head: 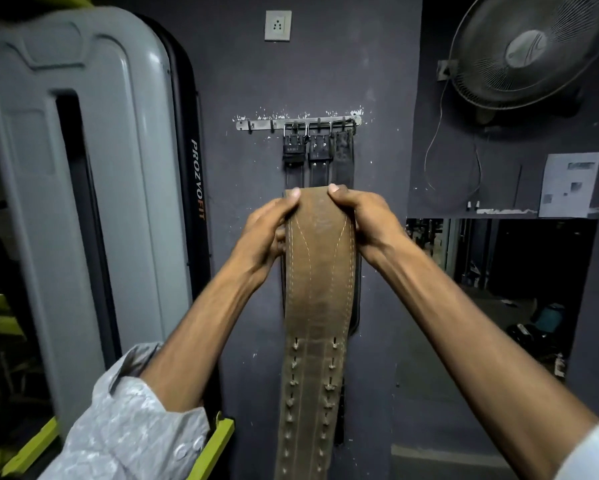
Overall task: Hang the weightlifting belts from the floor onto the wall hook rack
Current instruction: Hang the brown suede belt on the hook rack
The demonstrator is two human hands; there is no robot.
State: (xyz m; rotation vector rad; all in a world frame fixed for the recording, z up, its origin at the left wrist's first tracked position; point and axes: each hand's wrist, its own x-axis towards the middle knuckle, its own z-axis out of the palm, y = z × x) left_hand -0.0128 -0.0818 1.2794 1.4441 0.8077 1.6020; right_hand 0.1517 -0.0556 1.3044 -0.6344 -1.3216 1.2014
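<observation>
**One belt in hand, three on the rack**

Both hands, left (266, 230) and right (363, 216), grip the brown belt (317, 306) by its top; its lower end is cut off. Behind, three dark belts (317, 154) hang, lower halves hidden, on the hook rack (256, 124).

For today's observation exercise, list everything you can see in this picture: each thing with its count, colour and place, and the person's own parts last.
Brown belt: one, tan-brown with pale stitching, held up in front of the wall, below the rack.
Hung belts: three, dark, on the right part of the rack.
Rack: one, metal, on the grey wall; left hooks free.
Socket: one, white, above the rack.
Fan: one, dark, top right on the wall.
Paper: one, white, on the wall at right.
Machine: one, grey cover with yellow-green frame, at left.
Left hand: gripping the brown belt's left edge.
Right hand: gripping its right edge.
</observation>
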